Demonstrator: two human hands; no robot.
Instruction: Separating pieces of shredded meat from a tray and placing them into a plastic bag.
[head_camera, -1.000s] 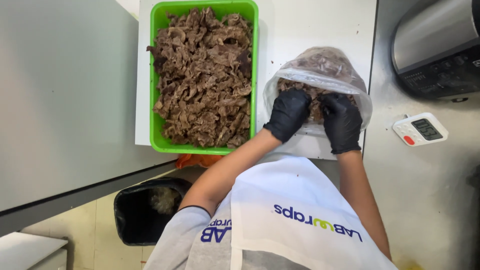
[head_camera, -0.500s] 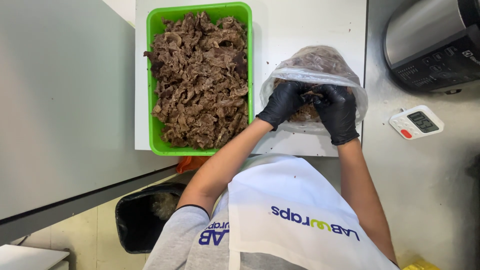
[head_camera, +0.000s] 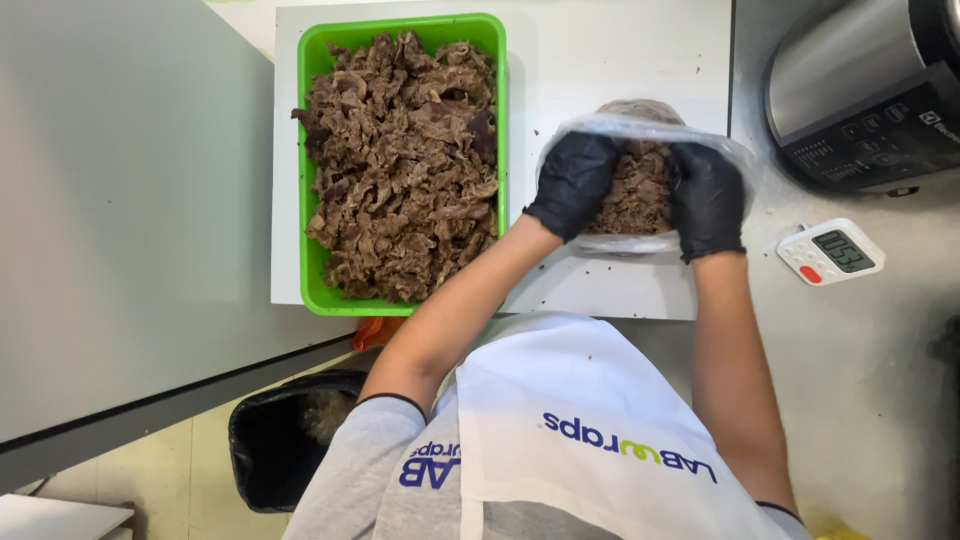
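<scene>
Both black-gloved hands, left hand (head_camera: 573, 183) and right hand (head_camera: 706, 197), gripped a clear bag of shredded meat (head_camera: 634, 190) near the worktop's (head_camera: 620, 60) front edge, beside a green tray (head_camera: 400, 160).

One green tray (head_camera: 505, 150) of shredded meat, one clear bag (head_camera: 640, 135), one timer (head_camera: 830, 252), two gloved hands (head_camera: 575, 180) (head_camera: 706, 195)

Clear plastic bag (head_camera: 640, 180) of brown shredded meat, centre-right on white board, gripped on both sides by black-gloved left hand (head_camera: 572, 185) and right hand (head_camera: 706, 198). Small white timer (head_camera: 830, 252) right of bag: grey screen, red button. Appliance (head_camera: 865, 95) far right: dark control panel.
</scene>
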